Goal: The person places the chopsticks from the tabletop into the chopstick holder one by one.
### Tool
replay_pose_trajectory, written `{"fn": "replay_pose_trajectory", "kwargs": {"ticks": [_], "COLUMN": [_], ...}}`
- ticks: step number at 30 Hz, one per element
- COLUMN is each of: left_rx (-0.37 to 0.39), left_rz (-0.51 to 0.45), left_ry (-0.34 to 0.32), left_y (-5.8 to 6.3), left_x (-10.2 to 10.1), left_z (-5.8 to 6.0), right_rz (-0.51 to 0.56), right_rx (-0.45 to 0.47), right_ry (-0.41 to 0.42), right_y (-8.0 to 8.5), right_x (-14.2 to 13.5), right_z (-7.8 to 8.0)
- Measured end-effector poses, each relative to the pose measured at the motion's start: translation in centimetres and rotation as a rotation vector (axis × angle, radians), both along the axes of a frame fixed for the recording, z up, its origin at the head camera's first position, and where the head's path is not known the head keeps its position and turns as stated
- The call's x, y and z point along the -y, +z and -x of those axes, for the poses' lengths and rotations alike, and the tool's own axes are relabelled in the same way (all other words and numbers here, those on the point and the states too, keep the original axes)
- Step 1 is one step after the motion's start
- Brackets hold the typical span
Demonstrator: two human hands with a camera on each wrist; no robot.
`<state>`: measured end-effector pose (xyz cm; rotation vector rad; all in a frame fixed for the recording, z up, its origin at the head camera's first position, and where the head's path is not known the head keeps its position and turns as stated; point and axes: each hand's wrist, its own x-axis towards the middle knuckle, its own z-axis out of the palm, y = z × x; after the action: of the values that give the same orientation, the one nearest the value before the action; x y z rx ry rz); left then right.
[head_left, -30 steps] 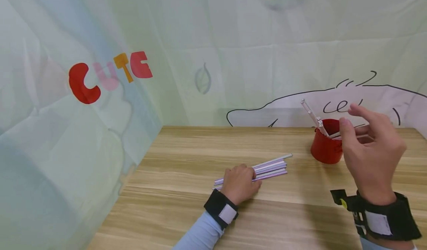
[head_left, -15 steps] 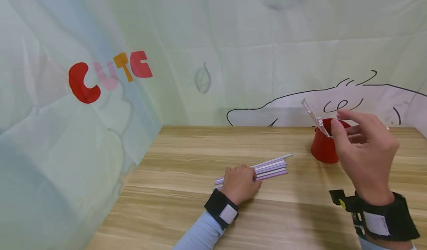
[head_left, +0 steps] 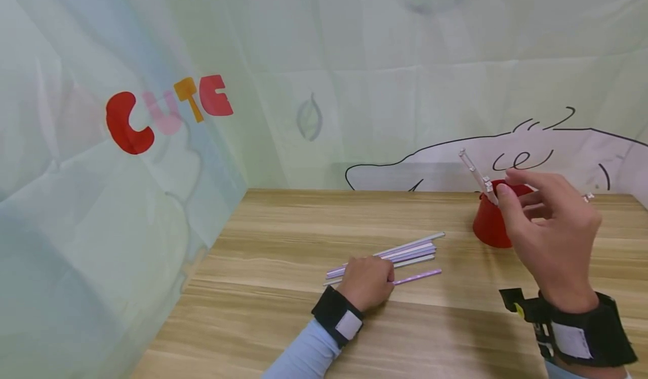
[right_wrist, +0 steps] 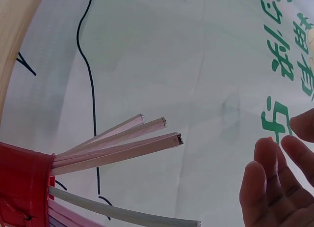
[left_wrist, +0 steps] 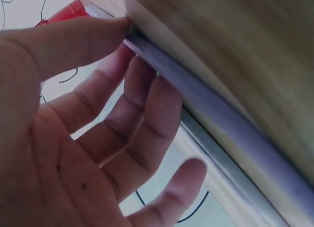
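My left hand is low over the wooden table and pinches one purple patterned straw between thumb and fingers. In the left wrist view the held straw runs from the fingertips to the lower right. Behind the hand lies a loose bundle of pale and purple straws. My right hand hovers in front of a small red bucket, fingers loosely bent around nothing. Several straws with crimped wrapper ends lean out of the bucket, seen in the right wrist view; part of its rim is hidden by my hand.
The table's back edge meets a pale printed curtain with line drawings. Another curtain panel with the letters CUTE hangs on the left. The red bucket stands near the back right of the table.
My left hand has separated one purple straw from the bundle and drawn it slightly toward me. My right hand has drifted a little left across the bucket.
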<state>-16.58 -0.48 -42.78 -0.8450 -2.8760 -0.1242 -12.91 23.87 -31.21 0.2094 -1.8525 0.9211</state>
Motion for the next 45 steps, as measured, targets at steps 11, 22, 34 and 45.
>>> {"fn": "replay_pose_trajectory", "kwargs": {"ticks": [11, 22, 34, 45], "left_rx": [0.12, 0.152, 0.014, 0.046], "left_rz": [-0.03, -0.025, -0.208, -0.399], "left_ry": [-0.109, -0.174, -0.27, -0.297], "left_y": [0.4, 0.4, 1.5, 2.2], "left_x": [-0.2, -0.5, -0.9, -1.1], "left_z": [-0.4, -0.4, -0.6, -0.5], "right_rz": [-0.042, -0.068, -0.121, -0.227], "right_rx": [0.003, 0.023, 0.067, 0.116], "right_ry": [0.029, 0.048, 0.085, 0.128], "right_y": [0.0, 0.0, 0.0, -0.1], "right_x": [0.1, 0.2, 0.2, 0.4], "right_z": [0.0, 0.0, -0.4, -0.1]}}
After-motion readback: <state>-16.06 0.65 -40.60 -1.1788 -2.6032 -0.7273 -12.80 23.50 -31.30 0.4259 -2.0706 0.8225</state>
